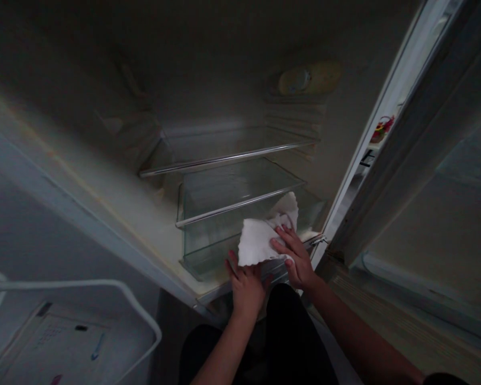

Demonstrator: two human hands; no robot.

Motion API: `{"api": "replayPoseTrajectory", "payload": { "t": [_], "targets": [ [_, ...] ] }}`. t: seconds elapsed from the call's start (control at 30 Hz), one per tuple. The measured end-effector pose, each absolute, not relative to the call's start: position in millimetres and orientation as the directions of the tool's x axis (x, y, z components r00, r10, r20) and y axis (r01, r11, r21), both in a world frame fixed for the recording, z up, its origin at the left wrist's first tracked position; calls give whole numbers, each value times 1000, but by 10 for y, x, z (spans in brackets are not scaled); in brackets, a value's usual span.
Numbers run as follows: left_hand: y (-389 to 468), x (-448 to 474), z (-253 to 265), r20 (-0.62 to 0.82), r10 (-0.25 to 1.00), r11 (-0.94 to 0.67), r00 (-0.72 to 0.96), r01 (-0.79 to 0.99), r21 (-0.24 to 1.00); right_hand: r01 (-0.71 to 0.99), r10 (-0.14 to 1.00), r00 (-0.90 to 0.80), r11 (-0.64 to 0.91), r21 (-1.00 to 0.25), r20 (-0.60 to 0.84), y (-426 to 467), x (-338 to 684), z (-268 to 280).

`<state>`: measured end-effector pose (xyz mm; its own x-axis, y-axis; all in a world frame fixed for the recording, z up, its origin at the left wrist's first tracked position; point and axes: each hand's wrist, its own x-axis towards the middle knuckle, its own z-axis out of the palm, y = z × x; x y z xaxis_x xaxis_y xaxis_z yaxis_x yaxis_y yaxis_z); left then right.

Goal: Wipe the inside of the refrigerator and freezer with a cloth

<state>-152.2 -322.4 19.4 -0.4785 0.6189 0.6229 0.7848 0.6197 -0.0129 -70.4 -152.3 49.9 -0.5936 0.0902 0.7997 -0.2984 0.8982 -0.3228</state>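
Note:
Pressed under my right hand (pixel 296 256) is a white cloth (pixel 260 240) with a wavy edge, its fingers curled over the crumpled part. The cloth sits at the front of a refrigerator's lowest level, before the glass shelves. My left hand (pixel 246 286) is beside the cloth's lower edge, fingers stretched and apart; some fingertips are partly hidden near a clear shelf or panel (pixel 276 269). What lies under the cloth is hidden.
Glass shelves with metal front bars (pixel 240 206) cross the dark refrigerator interior. A yellowish bottle (pixel 310 78) lies higher up at the right. The open refrigerator door (pixel 433 230) stands right. A white wire rack (pixel 124 289) is at lower left.

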Motion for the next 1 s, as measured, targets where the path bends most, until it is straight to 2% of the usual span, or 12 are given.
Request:
{"api": "replayPoseTrajectory", "payload": {
  "t": [0.1,0.17,0.3,0.43,0.53,0.6,0.67,0.73,0.83,0.9,1.0],
  "targets": [
    [-3089,-1697,252,663,595,603,-454,798,6,-270,95,-669,893,-359,737,-1502,-795,284],
    [-3014,-1821,284,677,569,607,-467,794,37,-195,157,-727,886,-421,668,-1492,-907,132],
    [-2961,-2050,336,597,608,614,-524,787,64,-73,251,-776,875,-479,578,-1512,-1124,-37],
    [-3025,-2207,381,555,628,636,-546,771,39,-117,243,-804,830,-545,543,-1527,-1219,65],
    [-3103,-2231,457,510,660,604,-552,793,78,-189,253,-839,695,-694,482,-1539,-1297,219],
    [-3160,-2211,533,495,670,558,-554,815,156,-214,338,-838,518,-828,428,-1600,-1380,321],
    [-3220,-2194,609,507,663,465,-550,834,296,-257,410,-835,301,-918,368,-1728,-1464,420],
    [-3286,-2207,656,498,670,298,-551,814,499,-306,381,-861,142,-941,337,-1909,-1517,515],
    [-3411,-2274,663,458,645,90,-612,656,749,-336,217,-914,73,-939,344,-2185,-1510,624],
    [-3521,-2310,671,438,576,74,-690,578,813,-345,160,-922,78,-935,354,-2314,-1481,641],
    [-3693,-2281,768,444,503,86,-742,554,828,-383,277,-869,144,-912,409,-2404,-1465,553]
  ]
}}
